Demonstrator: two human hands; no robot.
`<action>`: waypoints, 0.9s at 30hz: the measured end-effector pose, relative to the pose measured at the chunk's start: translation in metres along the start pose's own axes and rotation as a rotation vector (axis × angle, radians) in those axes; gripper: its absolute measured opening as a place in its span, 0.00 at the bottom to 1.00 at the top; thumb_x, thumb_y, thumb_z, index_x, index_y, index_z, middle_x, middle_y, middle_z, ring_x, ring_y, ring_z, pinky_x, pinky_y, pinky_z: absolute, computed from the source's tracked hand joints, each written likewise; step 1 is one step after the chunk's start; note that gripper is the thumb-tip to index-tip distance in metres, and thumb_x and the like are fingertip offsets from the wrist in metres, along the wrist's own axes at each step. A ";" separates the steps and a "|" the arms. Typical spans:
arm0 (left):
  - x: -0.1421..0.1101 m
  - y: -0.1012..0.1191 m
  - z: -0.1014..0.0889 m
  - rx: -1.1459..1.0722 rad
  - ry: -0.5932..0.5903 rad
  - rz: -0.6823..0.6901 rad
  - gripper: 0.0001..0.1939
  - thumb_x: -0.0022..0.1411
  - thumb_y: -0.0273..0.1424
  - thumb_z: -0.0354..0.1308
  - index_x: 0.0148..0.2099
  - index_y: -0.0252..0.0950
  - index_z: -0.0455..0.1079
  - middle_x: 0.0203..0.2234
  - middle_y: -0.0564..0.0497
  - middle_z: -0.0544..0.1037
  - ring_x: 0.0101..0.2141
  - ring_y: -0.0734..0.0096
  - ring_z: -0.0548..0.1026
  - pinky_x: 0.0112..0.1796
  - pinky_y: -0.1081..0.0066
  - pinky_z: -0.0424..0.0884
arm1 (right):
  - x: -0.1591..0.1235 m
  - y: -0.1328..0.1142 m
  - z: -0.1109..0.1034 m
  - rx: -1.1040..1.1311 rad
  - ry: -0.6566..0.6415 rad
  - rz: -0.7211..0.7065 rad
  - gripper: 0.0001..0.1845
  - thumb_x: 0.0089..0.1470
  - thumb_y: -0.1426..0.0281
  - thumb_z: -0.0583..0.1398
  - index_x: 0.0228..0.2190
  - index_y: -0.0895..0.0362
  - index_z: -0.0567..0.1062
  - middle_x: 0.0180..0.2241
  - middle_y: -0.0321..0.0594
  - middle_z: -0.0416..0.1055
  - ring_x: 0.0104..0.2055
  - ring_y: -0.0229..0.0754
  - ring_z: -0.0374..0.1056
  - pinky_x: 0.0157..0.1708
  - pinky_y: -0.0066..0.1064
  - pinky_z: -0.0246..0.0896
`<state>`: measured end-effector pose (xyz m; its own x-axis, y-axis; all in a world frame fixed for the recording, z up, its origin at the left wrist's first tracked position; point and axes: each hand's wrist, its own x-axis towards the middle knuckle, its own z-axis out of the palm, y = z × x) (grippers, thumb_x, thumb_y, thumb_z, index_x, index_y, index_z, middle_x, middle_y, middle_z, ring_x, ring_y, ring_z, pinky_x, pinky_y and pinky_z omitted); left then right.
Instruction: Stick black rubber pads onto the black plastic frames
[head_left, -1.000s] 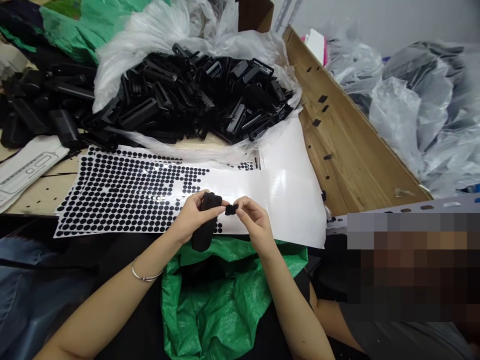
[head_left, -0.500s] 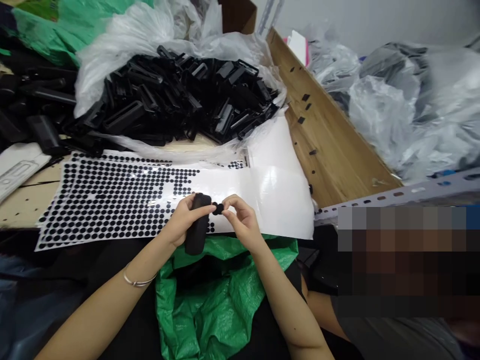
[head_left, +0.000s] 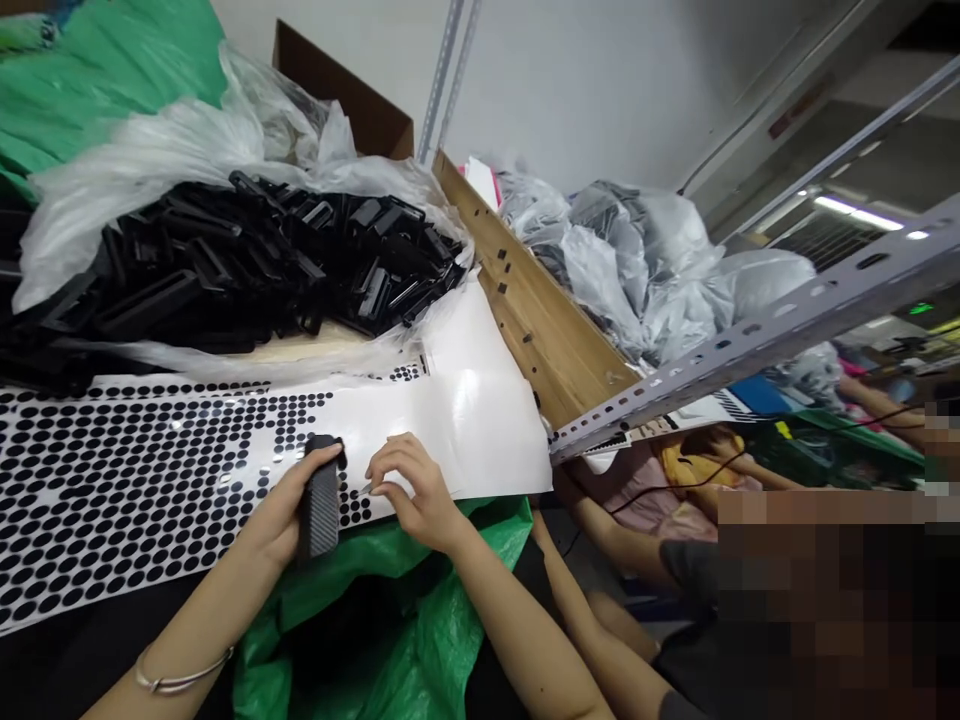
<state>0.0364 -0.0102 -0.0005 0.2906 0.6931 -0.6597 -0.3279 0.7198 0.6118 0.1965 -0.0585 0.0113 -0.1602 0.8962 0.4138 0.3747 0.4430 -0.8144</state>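
Observation:
My left hand [head_left: 289, 505] is closed around a black oblong plastic piece [head_left: 322, 510] with a fine ribbed pattern on its face. The thumb lies across its upper end, where a dark round edge shows beside the tip. Just to the right, my right hand [head_left: 416, 490] is pinched, thumb against forefinger; a tiny thin thing may be between the tips, too small to make out. Both hands are over a white sheet [head_left: 375, 420] bearing rows of black round stickers [head_left: 172, 455], with part of it bare.
Behind the sheet, many black plastic parts [head_left: 202, 270] lie heaped in a clear plastic bag [head_left: 150, 150]. A green bag [head_left: 442, 600] hangs open below my hands. A wooden board [head_left: 525, 310] and a perforated metal bar [head_left: 750, 340] border the right side. Other people sit beyond.
The view has swung right. My hands have moved apart, the black dots between them are gone from the fingers, and the oblong piece has turned to show its ribbed face.

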 end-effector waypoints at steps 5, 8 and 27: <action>-0.008 0.009 -0.004 0.013 -0.036 0.202 0.21 0.46 0.38 0.69 0.42 0.39 0.71 0.27 0.55 0.76 0.26 0.72 0.75 0.24 0.77 0.71 | -0.002 0.002 -0.001 0.160 0.078 0.181 0.10 0.55 0.61 0.61 0.27 0.52 0.71 0.36 0.42 0.69 0.43 0.46 0.65 0.50 0.43 0.58; -0.013 0.007 -0.001 0.088 -0.193 0.347 0.25 0.47 0.41 0.69 0.48 0.42 0.71 0.41 0.50 0.78 0.40 0.62 0.77 0.35 0.72 0.75 | -0.001 0.008 -0.001 0.393 0.189 0.343 0.13 0.50 0.59 0.65 0.26 0.54 0.71 0.42 0.43 0.65 0.48 0.46 0.63 0.50 0.39 0.58; 0.008 -0.012 0.001 0.277 -0.248 0.430 0.25 0.43 0.30 0.71 0.44 0.40 0.67 0.28 0.54 0.76 0.34 0.64 0.79 0.37 0.69 0.74 | 0.000 0.008 -0.010 0.591 0.090 0.508 0.12 0.46 0.62 0.68 0.24 0.55 0.73 0.38 0.39 0.63 0.41 0.41 0.61 0.45 0.32 0.57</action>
<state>0.0436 -0.0137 -0.0124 0.3964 0.8902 -0.2244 -0.2249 0.3311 0.9164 0.2089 -0.0552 0.0085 -0.0152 0.9983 -0.0564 -0.1699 -0.0581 -0.9838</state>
